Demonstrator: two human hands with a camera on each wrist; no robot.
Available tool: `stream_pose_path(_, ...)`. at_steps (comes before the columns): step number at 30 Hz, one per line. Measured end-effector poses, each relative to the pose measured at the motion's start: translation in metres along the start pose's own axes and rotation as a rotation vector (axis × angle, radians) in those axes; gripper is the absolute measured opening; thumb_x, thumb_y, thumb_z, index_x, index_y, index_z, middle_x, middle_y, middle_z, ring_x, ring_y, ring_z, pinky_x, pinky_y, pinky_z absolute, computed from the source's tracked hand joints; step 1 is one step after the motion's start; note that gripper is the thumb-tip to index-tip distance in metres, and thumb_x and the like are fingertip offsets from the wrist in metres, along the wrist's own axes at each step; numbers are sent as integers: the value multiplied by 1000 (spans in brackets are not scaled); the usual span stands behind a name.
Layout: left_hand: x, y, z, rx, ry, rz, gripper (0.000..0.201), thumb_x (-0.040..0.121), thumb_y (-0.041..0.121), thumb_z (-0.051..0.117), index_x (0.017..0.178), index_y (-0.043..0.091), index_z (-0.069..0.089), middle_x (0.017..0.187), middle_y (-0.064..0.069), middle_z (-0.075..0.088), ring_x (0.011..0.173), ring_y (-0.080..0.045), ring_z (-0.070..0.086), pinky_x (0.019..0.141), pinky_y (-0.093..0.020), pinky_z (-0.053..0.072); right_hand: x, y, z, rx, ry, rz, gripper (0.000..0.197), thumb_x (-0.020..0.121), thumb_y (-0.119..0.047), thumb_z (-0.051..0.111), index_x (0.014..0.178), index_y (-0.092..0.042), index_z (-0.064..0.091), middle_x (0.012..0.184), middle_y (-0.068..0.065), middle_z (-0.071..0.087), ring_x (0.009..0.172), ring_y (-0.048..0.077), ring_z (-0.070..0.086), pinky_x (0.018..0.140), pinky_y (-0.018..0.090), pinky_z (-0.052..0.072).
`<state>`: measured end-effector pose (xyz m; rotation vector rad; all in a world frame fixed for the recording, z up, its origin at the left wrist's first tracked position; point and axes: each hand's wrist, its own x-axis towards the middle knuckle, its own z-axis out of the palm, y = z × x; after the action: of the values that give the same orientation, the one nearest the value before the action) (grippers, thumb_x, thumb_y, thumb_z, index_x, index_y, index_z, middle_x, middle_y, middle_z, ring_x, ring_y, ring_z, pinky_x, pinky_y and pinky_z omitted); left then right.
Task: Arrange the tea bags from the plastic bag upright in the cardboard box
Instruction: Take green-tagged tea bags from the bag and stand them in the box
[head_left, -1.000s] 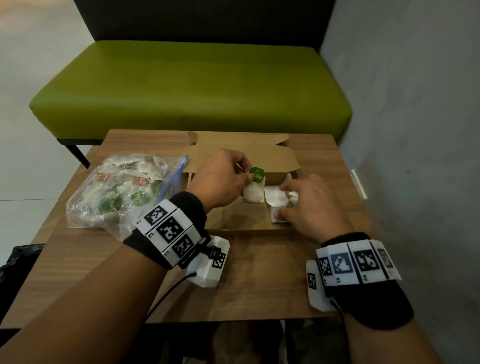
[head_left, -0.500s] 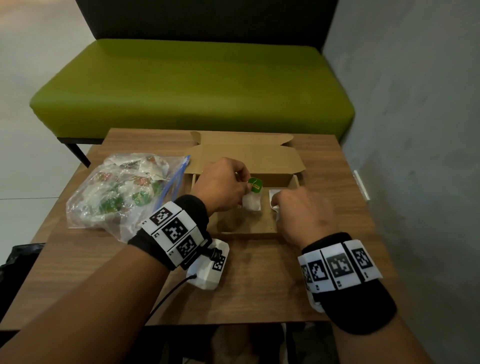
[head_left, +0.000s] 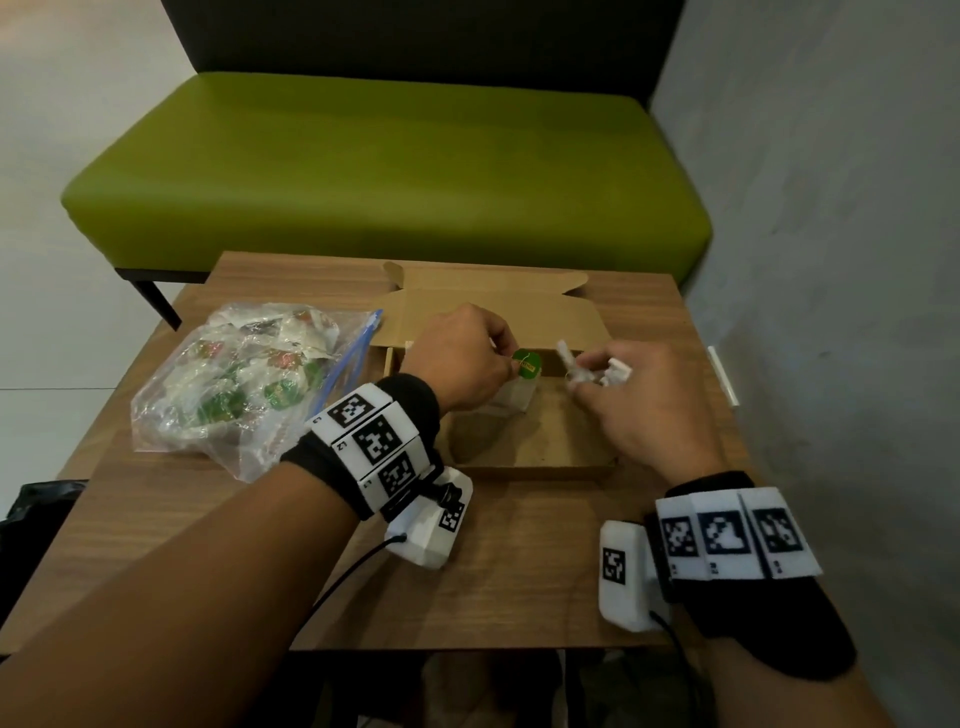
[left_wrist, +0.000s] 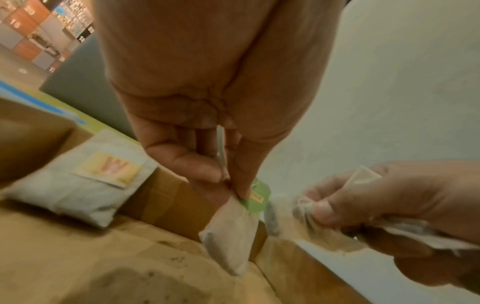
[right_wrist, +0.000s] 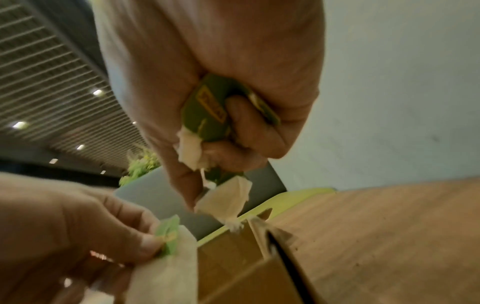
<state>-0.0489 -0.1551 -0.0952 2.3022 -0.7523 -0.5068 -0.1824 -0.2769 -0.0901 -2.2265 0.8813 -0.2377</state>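
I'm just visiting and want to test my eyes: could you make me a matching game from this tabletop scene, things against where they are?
Things:
1. clear plastic zip bag
2. white tea bag with green tag
3. crumpled white tea bags
4. white tea bag with yellow label

Places:
A. gripped in right hand
B. pinched by left hand
C. on table, left of brown cardboard box
D. leaning against box wall

Pairs: 1-C, 2-B, 3-A, 4-D

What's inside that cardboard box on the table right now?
Inside the cardboard box, one tea bag with a yellow tag leans against the far wall. The left hand pinches a green-tagged tea bag over the floor. The hands hide the rest.
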Motion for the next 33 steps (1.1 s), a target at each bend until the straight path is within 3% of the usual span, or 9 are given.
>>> stream_pose_path(3, 7, 14, 7, -121, -55, -54, 11, 87, 20, 74, 79, 20, 68, 81, 1, 68, 72, -12, 66, 55, -21, 47, 1, 7, -12, 303, 132, 13, 15, 85, -24, 80, 97, -31, 74, 87, -14, 68, 78, -2, 60, 56, 13, 45)
stream_pose_path(6, 13, 26, 18, -114, -70, -51, 11, 86, 19, 75, 77, 20, 69, 82, 0, 70, 71, -11, 68, 58, -23, 55, 5, 14, -12, 486, 209, 36, 17, 82, -17, 82, 95, -26, 76, 85, -11, 72, 77, 3, 65, 51, 5, 42)
stream_pose_path(9, 19, 31, 29, -58, -57, -38, 8, 84, 13, 76, 79, 17, 71, 82, -3, 72, 78, -17, 71, 72, -35, 62, 8, 20, -9, 612, 224, 62, 20, 80, -13, 83, 93, -27, 76, 85, -8, 74, 77, 7, 69, 57, 11, 49)
stream_pose_path(12, 24, 35, 34, 58, -17, 12, 6, 85, 8, 72, 82, 13, 71, 87, -5, 72, 84, -22, 70, 77, -38, 61, 12, 27, -3, 643, 210, 80, 21, 78, -14, 84, 93, -27, 77, 87, -6, 77, 83, 12, 73, 76, 31, 61)
stream_pose_path(16, 30, 38, 33, 259, 35, 45, 25, 87, 13, 68, 69, 26, 58, 96, -4, 69, 88, -21, 63, 70, -31, 50, 14, 33, 3, 629, 172, 104, 21, 77, -17, 84, 96, -25, 78, 89, -4, 78, 88, 15, 74, 83, 43, 62)
stream_pose_path(18, 34, 38, 32, 293, 24, 22, 23, 88, 16, 68, 70, 26, 57, 98, -4, 68, 89, -23, 62, 70, -32, 50, 14, 35, 7, 613, 138, 118, 20, 78, -18, 84, 96, -26, 78, 89, -4, 78, 87, 16, 74, 81, 46, 62)
stream_pose_path(21, 36, 40, 29, 352, 23, 13, 10, 89, 22, 68, 80, 23, 63, 95, -3, 68, 88, -23, 63, 66, -31, 48, 13, 37, 11, 555, 98, 132, 21, 81, -19, 83, 98, -28, 76, 96, -3, 76, 88, 15, 72, 80, 44, 63)
stream_pose_path(28, 45, 46, 14, 446, -63, 96, 10, 87, 32, 71, 85, 25, 63, 98, 0, 68, 90, -20, 62, 67, -30, 48, 9, 38, 8, 487, 88, 99, 24, 85, -22, 80, 107, -29, 75, 107, -5, 72, 91, 7, 65, 69, 25, 55)
stream_pose_path(33, 50, 49, 20, 509, -116, 147, 35, 81, 47, 75, 103, 21, 66, 99, 1, 65, 91, -20, 61, 66, -29, 44, 9, 38, 10, 514, 75, 118, 23, 84, -22, 80, 105, -30, 75, 105, -4, 73, 89, 8, 67, 63, 21, 51)
